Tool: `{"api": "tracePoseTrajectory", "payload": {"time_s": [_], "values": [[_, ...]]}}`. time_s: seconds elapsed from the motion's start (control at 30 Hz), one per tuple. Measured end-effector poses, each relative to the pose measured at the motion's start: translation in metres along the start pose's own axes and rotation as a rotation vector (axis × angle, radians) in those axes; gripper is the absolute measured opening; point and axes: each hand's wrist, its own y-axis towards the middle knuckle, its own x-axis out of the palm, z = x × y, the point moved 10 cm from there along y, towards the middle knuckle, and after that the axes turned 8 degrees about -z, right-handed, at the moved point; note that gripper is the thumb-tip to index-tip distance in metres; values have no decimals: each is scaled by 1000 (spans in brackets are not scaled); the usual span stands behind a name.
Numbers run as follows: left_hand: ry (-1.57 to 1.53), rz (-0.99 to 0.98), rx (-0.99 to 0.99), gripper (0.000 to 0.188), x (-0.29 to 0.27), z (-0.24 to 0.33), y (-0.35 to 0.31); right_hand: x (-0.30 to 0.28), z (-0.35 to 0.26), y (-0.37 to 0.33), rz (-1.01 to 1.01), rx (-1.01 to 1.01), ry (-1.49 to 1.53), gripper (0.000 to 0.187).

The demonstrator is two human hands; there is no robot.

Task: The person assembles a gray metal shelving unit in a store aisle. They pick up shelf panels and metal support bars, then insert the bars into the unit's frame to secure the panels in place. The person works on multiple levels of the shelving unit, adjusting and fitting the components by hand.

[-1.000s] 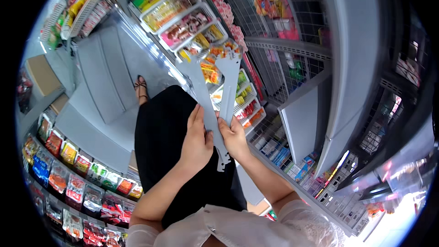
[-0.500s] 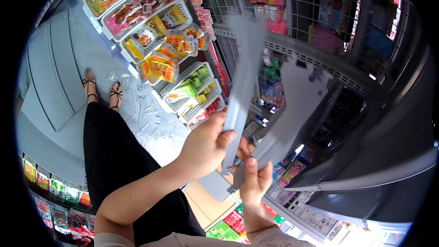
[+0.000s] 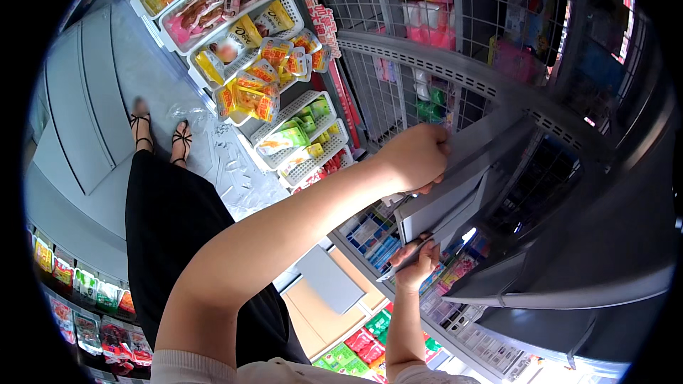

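Observation:
My left hand (image 3: 421,156) is closed round a grey metal shelf bracket (image 3: 487,134), its far end up against a slotted rail (image 3: 455,75) of the rack; whether that end is hooked in cannot be seen. Below it, my right hand (image 3: 416,262) grips a second grey metal shelf bracket (image 3: 447,215) near its lower end, thumb on top. The two brackets lie close together and partly overlap. Wire mesh panels (image 3: 478,3) fill the rack behind the rail.
White baskets (image 3: 220,7) of packaged snacks line the left of the rack. A grey panel (image 3: 329,279) lies on a tan cardboard surface (image 3: 313,318) below. Dark grey shelves (image 3: 569,256) jut out at the right. Scraps of clear plastic (image 3: 226,167) litter the floor near my feet.
My left hand has moved up and right with its bracket, bringing it to the rail. The right-hand bracket has tilted further toward the rack, and the right hand has shifted slightly right.

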Motion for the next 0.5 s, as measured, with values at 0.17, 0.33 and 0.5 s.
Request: {"api": "tracePoseTrajectory", "payload": {"time_s": [0.17,0.33,0.5], "values": [[-65,-60,-36,26,15,7,-5,-4,5,0,-12,-6,14,24],[-166,-49,-112,25,24,14,-15,-5,7,-4,6,15,70,23],[-214,-68,-134,25,42,18,-16,-3,7,-1,-9,13,80,24]]}}
